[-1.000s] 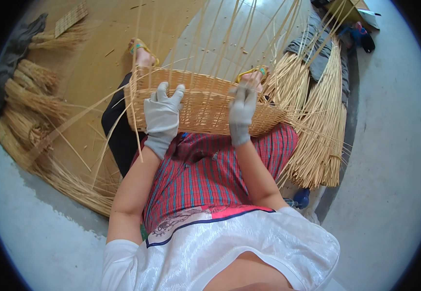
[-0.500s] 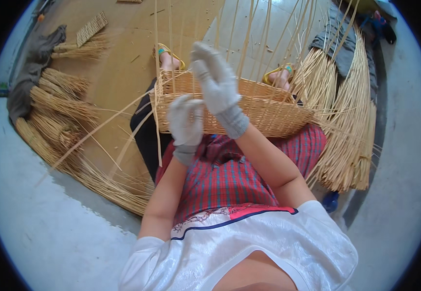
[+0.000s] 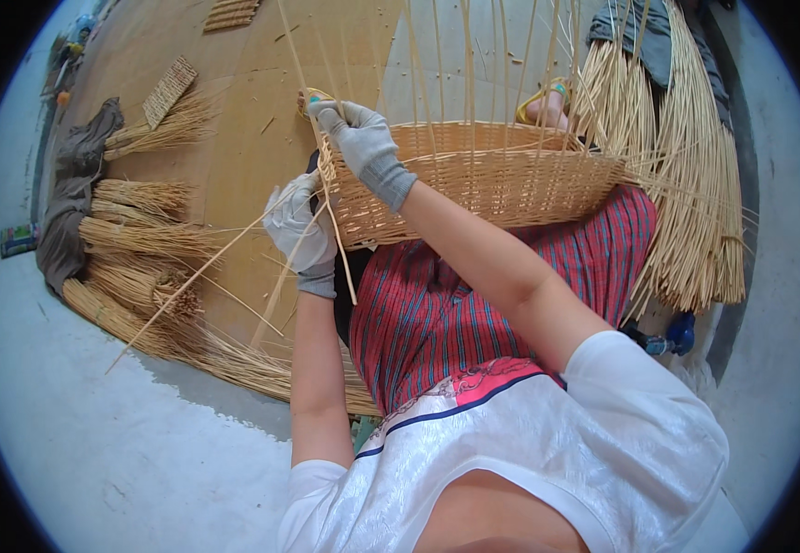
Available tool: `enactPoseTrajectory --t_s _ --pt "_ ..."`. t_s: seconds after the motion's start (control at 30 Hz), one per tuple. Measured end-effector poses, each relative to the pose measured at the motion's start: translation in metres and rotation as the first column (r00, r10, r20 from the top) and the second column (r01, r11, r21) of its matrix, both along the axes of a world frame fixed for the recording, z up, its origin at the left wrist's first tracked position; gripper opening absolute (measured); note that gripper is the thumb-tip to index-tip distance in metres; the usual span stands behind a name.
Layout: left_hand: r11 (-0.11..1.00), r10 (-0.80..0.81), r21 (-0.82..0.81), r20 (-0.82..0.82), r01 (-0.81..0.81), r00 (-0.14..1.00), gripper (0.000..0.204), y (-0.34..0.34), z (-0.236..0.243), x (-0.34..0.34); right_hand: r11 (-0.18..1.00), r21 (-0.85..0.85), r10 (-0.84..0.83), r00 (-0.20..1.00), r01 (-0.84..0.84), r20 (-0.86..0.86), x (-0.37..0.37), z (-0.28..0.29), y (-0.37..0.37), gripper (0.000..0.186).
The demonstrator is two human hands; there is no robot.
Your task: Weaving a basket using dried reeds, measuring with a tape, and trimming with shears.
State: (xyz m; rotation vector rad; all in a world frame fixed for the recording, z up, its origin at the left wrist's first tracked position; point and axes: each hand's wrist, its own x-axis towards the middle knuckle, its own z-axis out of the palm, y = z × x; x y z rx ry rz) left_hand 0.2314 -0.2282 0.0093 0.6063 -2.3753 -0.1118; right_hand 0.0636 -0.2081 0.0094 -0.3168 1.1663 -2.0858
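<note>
A half-woven wicker basket (image 3: pixel 474 198) lies across my lap, long and narrow, with tall upright stakes (image 3: pixel 469 69) rising from its wall. My left hand (image 3: pixel 300 226), in a white glove with a grey cuff, is closed at the basket's left end. A pale wicker strand (image 3: pixel 192 276) passes by its fingers and trails down to the left. My right hand (image 3: pixel 367 143), gloved the same way, reaches across to the left corner. Its fingers pinch an upright stake there, just above the woven rim; the fingertips partly hide the grip.
Bundles of wicker (image 3: pixel 142 235) lie along the left, some under a grey cloth (image 3: pixel 63 221). Long wicker bundles (image 3: pixel 686 184) lean at the right. A small woven mat (image 3: pixel 169 90) sits at the far left. One foot in a yellow sandal (image 3: pixel 547 106) shows beyond the basket.
Both hands were raised and apart over the basket's left part. The right has moved left to the corner stake, the left to the basket's end. The view has shifted, placing the basket further right.
</note>
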Motion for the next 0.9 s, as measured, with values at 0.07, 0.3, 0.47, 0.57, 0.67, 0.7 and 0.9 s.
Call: enactPoseTrajectory --t_s 0.07,0.3,0.47,0.57,0.67,0.7,0.9 --pt "0.998 0.056 0.001 0.009 -0.056 0.998 0.036 0.007 0.008 0.004 0.926 0.177 0.367 0.905 -0.334 -0.214 -0.004 0.003 0.014 0.034" --pt "0.995 -0.041 0.09 0.002 0.04 0.999 0.026 0.006 0.023 -0.003 0.842 -0.134 -0.496 0.652 0.523 -0.574 0.031 0.053 0.028 0.032" --pt "0.999 -0.044 0.028 0.033 0.043 0.998 0.033 -0.007 0.016 -0.002 0.987 -0.076 -0.158 0.768 0.142 -0.621 0.004 0.028 0.081 0.029" --pt "0.998 -0.042 -0.042 0.047 0.044 0.998 0.036 0.001 0.019 0.002 0.982 0.065 0.189 0.963 -0.18 -0.191 0.002 0.017 0.127 0.026" --pt "0.969 0.125 0.228 -0.13 -0.093 0.984 0.032 0.023 0.008 -0.003 0.999 0.023 -0.036 0.999 0.036 -0.038 -0.016 0.011 0.122 0.029" --pt "0.945 0.068 0.324 -0.087 -0.037 0.994 0.034 0.033 -0.002 0.004 0.996 -0.09 -0.008 0.994 0.018 0.11 -0.023 0.002 0.122 0.031" --pt "0.98 0.02 0.19 0.176 -0.054 0.984 0.064 0.066 -0.002 -0.023 0.984 0.149 -0.096 0.995 0.093 0.013 -0.039 0.003 0.123 0.033"
